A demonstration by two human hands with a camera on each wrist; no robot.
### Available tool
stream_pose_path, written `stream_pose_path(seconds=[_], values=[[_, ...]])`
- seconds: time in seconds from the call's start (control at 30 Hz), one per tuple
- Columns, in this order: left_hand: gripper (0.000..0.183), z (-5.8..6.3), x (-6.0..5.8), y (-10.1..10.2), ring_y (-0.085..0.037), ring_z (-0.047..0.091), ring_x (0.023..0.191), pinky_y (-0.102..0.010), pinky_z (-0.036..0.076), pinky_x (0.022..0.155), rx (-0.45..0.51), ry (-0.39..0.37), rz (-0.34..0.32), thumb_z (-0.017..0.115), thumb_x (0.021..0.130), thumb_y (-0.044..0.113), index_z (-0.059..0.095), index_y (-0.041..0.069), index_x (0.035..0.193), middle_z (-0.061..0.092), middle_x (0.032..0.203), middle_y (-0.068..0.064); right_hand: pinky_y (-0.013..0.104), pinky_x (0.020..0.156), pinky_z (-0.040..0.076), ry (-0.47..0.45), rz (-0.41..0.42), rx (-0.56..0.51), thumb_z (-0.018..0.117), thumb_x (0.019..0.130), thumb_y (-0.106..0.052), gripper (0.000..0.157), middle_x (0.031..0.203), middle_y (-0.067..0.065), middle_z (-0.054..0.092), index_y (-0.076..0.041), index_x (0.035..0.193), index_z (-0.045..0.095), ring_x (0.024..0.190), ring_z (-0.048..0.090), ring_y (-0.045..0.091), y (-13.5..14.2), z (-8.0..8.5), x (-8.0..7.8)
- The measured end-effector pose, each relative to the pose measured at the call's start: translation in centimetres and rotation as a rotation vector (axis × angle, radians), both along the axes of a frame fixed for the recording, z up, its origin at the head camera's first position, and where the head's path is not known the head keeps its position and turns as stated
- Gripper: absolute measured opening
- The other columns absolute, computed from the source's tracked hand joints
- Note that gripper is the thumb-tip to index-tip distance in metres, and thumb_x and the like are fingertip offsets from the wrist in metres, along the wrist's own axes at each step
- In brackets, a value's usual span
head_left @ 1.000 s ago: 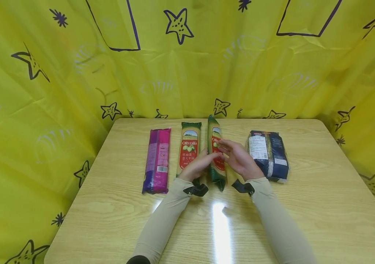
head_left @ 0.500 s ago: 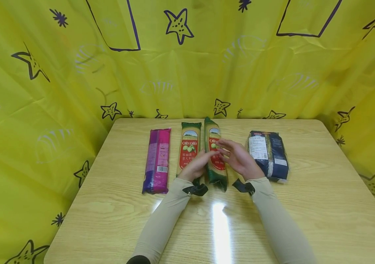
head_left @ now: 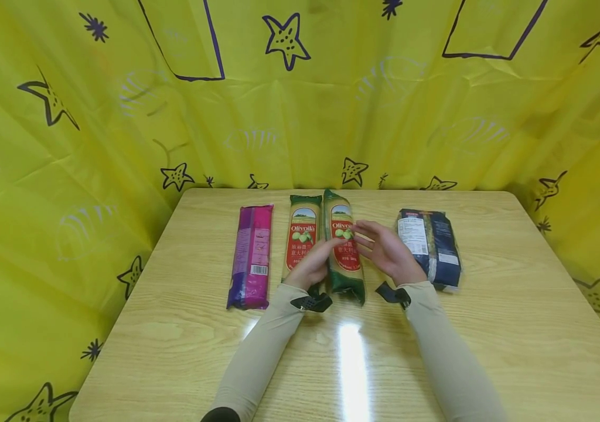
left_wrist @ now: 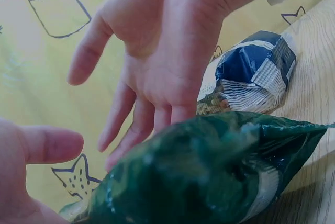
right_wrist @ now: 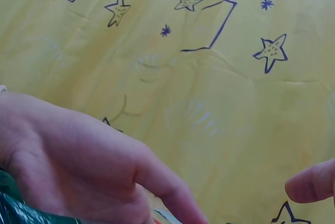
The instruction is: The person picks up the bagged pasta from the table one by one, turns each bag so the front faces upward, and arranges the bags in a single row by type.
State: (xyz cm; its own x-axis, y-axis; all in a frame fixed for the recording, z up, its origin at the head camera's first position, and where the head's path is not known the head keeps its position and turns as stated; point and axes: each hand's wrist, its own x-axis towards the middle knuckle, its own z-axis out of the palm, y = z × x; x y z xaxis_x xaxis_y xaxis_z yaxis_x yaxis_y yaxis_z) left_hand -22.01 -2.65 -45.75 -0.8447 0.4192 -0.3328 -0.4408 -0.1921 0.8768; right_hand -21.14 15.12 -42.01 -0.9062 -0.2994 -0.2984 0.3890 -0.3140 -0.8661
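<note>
1. Yellow curtain (head_left: 300, 105), beyond both hands: dark outlined stars and pale fish drawings.
2. Wooden table (head_left: 173, 351), beneath the hands: light grain, a bright reflection nearer the body.
3. Beige sleeves (head_left: 450, 351), running back from the wrists.
4. Navy packet (head_left: 442, 246), just right of the right hand: a white printed panel with a barcode; its small print is too fine to read.
5. Pink-and-purple packet (head_left: 255, 258), well left of the left hand: pale text blocks, illegible, and a white barcode.
6. Handled packet (head_left: 346, 264), lying between the two hands: long, plump, gold with glossy dark-green ends, the near one crimped. A red label shows green olives under a small landscape; "Olivoilà" is partly covered by the right fingers, with Chinese lettering below.
7. Matching packet (head_left: 303, 231), just left of the handled one and partly behind the left hand: "Olivoilà" reads whole, with "意大利" lower down.
8. Right hand (head_left: 387, 249): released, fingers extended at the handled packet's right edge.
9. Left hand (head_left: 313, 264): thumb straight above the handled packet; the other fingers are hidden, so whether they grasp it cannot be told.
10. Black wristbands (head_left: 312, 303), one behind each hand.
</note>
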Motion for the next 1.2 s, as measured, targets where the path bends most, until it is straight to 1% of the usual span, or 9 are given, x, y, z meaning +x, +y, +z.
stream_pose_path(seconds=[0.2, 0.5, 0.57, 0.63, 0.73, 0.83, 0.9, 1.03, 1.2], values=[[0.032, -0.1, -0.1, 0.0, -0.012, 0.069, 0.099, -0.036, 0.058, 0.102, 0.022, -0.036, 0.012, 0.052, 0.106, 0.022, 0.058, 0.006, 0.132, 0.069, 0.115, -0.001, 0.046, 0.134, 0.017, -0.022, -0.016, -0.001, 0.030, 0.114, -0.028, 0.025, 0.171, 0.020, 0.015, -0.016, 0.128, 0.046, 0.160, 0.014, 0.038, 0.4, -0.4, -0.3], [0.042, 0.4, -0.1, -0.2, -0.017, 0.064, 0.113, -0.046, 0.046, 0.117, 0.073, -0.083, 0.012, 0.047, 0.108, 0.023, 0.049, 0.004, 0.146, 0.062, 0.122, -0.002, 0.037, 0.120, 0.037, -0.112, -0.040, 0.023, 0.038, 0.113, -0.031, 0.037, 0.156, 0.009, 0.032, -0.012, 0.144, 0.039, 0.139, 0.040, 0.023, 0.6, -1.0, -0.9], [0.043, 0.5, -0.1, -0.2, -0.018, 0.061, 0.115, -0.046, 0.044, 0.119, 0.096, -0.102, 0.021, 0.047, 0.108, 0.023, 0.046, 0.005, 0.147, 0.061, 0.124, -0.002, 0.040, 0.123, 0.034, -0.119, -0.027, 0.021, 0.037, 0.113, -0.032, 0.045, 0.162, 0.014, 0.028, -0.012, 0.153, 0.032, 0.145, 0.037, 0.027, 0.6, -1.2, -1.0], [0.044, 0.6, -0.1, -0.2, -0.019, 0.060, 0.117, -0.045, 0.043, 0.120, 0.111, -0.121, 0.034, 0.049, 0.107, 0.023, 0.045, 0.007, 0.148, 0.060, 0.124, -0.002, 0.044, 0.129, 0.027, -0.116, 0.005, 0.018, 0.034, 0.113, -0.033, 0.059, 0.170, 0.020, 0.015, -0.010, 0.164, 0.015, 0.156, 0.025, 0.033, 0.6, -1.4, -1.1], [0.047, 0.7, -0.1, -0.2, -0.019, 0.060, 0.120, -0.044, 0.042, 0.120, 0.124, -0.141, 0.051, 0.050, 0.106, 0.024, 0.043, 0.008, 0.149, 0.060, 0.125, -0.002, 0.048, 0.132, 0.019, -0.123, 0.058, 0.011, 0.031, 0.113, -0.034, 0.068, 0.173, 0.022, 0.005, -0.008, 0.166, -0.003, 0.161, 0.014, 0.035, 0.6, -1.8, -1.2], [0.049, 0.8, 0.0, -0.2, -0.020, 0.060, 0.122, -0.044, 0.042, 0.120, 0.140, -0.166, 0.069, 0.051, 0.105, 0.025, 0.042, 0.009, 0.151, 0.060, 0.126, -0.003, 0.041, 0.121, 0.039, -0.126, 0.095, 0.011, 0.030, 0.113, -0.035, 0.066, 0.165, 0.024, 0.024, -0.009, 0.167, 0.001, 0.147, 0.038, 0.031, 0.5, -2.3, -1.2], [0.050, 0.9, 0.0, -0.2, -0.021, 0.059, 0.123, -0.044, 0.042, 0.121, 0.152, -0.180, 0.077, 0.052, 0.105, 0.026, 0.042, 0.010, 0.151, 0.060, 0.126, -0.003, 0.034, 0.107, 0.050, -0.134, 0.115, -0.016, 0.030, 0.114, -0.034, 0.063, 0.151, 0.016, 0.040, -0.008, 0.166, 0.006, 0.130, 0.052, 0.021, 0.5, -2.6, -1.2], [0.050, 1.1, 0.1, -0.1, -0.022, 0.058, 0.128, -0.044, 0.041, 0.121, 0.164, -0.185, 0.077, 0.051, 0.105, 0.026, 0.041, 0.012, 0.151, 0.059, 0.130, -0.003, 0.028, 0.091, 0.058, -0.146, 0.154, -0.079, 0.032, 0.114, -0.033, 0.053, 0.123, 0.002, 0.056, -0.007, 0.159, 0.021, 0.104, 0.065, 0.012, 0.4, -3.0, -1.2], [0.046, 1.0, 0.1, -0.2, -0.021, 0.060, 0.124, -0.043, 0.043, 0.120, 0.131, -0.151, 0.050, 0.050, 0.106, 0.027, 0.042, 0.011, 0.149, 0.060, 0.130, -0.003, 0.029, 0.089, 0.060, -0.150, 0.160, -0.084, 0.035, 0.114, -0.032, 0.039, 0.116, 0.001, 0.062, -0.011, 0.147, 0.033, 0.100, 0.069, 0.013, 0.2, -2.9, -1.2]])
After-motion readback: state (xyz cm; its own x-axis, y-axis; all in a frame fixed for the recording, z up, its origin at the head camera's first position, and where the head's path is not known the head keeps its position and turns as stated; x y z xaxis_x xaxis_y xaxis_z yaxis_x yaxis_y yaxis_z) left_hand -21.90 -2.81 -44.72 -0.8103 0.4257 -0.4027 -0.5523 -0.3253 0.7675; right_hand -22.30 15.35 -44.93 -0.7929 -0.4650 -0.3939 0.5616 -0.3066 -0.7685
